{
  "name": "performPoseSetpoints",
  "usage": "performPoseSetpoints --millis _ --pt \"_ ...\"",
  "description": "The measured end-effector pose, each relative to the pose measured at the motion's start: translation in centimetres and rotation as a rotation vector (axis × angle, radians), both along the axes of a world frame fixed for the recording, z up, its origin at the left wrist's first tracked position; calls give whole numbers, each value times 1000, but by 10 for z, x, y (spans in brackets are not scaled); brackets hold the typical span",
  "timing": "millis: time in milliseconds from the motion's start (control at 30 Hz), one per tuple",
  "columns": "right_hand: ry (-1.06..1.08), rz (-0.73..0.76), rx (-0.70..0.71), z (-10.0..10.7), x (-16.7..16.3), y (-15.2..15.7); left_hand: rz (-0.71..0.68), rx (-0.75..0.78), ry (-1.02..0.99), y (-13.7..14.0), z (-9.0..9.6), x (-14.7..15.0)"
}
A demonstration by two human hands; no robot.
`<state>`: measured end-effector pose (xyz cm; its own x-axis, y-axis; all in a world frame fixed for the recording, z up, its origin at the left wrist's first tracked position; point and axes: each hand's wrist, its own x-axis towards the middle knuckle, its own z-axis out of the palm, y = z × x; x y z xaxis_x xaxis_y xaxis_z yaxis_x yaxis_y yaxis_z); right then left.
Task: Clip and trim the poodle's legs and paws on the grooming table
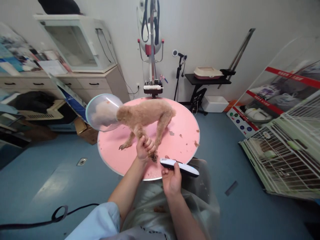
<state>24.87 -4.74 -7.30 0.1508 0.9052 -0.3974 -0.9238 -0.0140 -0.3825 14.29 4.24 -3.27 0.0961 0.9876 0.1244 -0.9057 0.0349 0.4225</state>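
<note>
A tan curly-coated dog (150, 110) stands on a round pink table (112, 156), its head to the left inside a clear plastic cone (103, 113) with a pale green rim. My left hand (145, 148) is wrapped round one of its front legs, and the dark paw (154, 157) sticks out past my fingers. A white and black hair clipper (179, 166) lies in the grip of my right hand (172, 180), its head pointing left towards that paw, a little apart from it. Loose tufts of cut fur (196, 144) are scattered over the tabletop's right side.
Behind the table rises a metal post (152, 50) with straps and a small tool tray (153, 89). A wire cage (282, 156) is on the right, a cardboard box (86, 130) at the left. One black strap (60, 216) lies on the blue floor.
</note>
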Motion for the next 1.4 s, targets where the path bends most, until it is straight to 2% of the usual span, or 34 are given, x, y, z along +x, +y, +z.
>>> performPoseSetpoints --millis 100,233,400,533,667,800,933,1400 --pt "-36 -7 -53 -5 1 -5 6 4 -4 1 4 -1" --pt "-8 20 -24 -6 0 -10 18 2 -13 1 4 -2" --pt "-7 41 -71 -3 0 -7 22 -6 -6 1 3 -3" --pt "-15 46 -26 3 -7 -6 36 0 -5 1 4 -3" --pt "56 43 -3 9 -8 -5 26 23 -30 1 4 -4" --pt "113 61 -58 6 -5 -5 18 29 -44 3 3 -5" --pt "81 55 -97 4 -8 -4 35 4 -12 3 3 -5" --pt "-73 51 -37 8 -16 2 65 -52 99 4 -1 -5"
